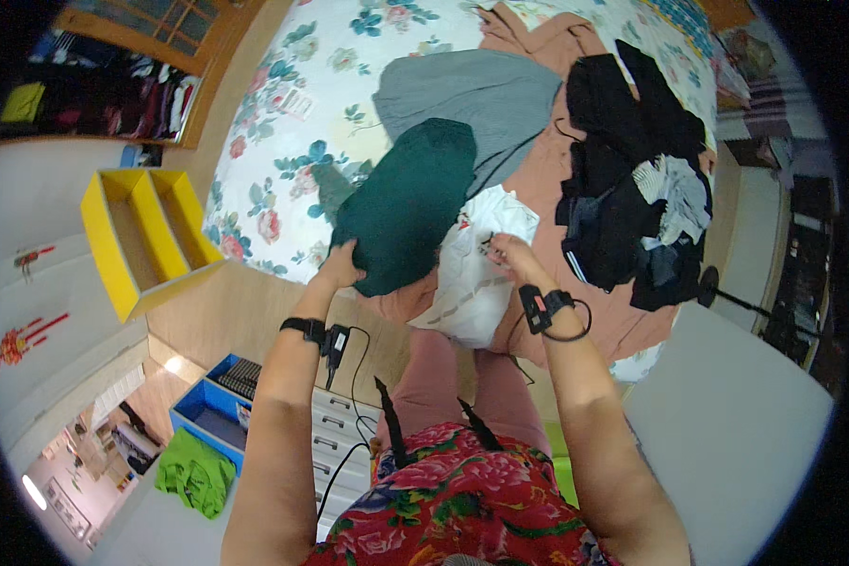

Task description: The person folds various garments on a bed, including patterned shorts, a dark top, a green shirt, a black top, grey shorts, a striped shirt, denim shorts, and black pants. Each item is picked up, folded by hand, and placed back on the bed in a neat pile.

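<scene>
A folded dark green garment [414, 201] lies near the front edge of the bed. My left hand [341, 266] is at its lower left corner, thumb over the cloth, gripping the edge. Just right of it is a white garment [477, 276] with a small red and dark print, its lower part hanging toward my legs. My right hand [513, 255] is over this white cloth with bent fingers; whether they pinch the fabric is not clear. Behind the green piece a grey garment [467, 92] is spread out, partly covered by it.
Black clothes [608, 184] are heaped on the right, with a light grey crumpled garment [672, 194] on top. Salmon-coloured cloth [530, 184] lies underneath, over a floral bedsheet [269, 184]. A yellow two-compartment box [124, 247], a blue box [209, 403] and green cloth [197, 472] are at left.
</scene>
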`<control>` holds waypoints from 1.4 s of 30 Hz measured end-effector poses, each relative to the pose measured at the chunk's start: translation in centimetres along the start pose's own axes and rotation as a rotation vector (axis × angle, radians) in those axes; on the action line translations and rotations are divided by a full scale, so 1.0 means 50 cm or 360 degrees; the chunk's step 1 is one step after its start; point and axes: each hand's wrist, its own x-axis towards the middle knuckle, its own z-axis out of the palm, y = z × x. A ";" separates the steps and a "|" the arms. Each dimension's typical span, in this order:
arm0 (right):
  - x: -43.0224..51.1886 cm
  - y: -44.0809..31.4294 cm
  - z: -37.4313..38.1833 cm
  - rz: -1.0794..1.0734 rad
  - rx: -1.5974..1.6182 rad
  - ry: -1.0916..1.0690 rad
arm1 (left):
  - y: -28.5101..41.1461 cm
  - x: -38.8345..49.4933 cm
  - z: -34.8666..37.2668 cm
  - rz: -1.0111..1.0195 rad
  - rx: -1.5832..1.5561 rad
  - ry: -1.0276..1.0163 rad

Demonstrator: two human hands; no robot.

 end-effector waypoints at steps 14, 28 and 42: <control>-0.036 0.443 -0.538 0.0068 0.0413 0.0678 | 0.028 -0.157 0.271 -0.0171 -0.0191 -0.0314; 0.044 0.263 -0.585 -0.0318 -0.0775 0.0935 | 0.442 -0.194 0.473 -0.0147 -0.0238 -0.0379; -0.592 0.060 -0.375 -0.1194 0.0634 -0.0960 | 0.832 -0.240 0.378 0.0811 -0.0526 0.0051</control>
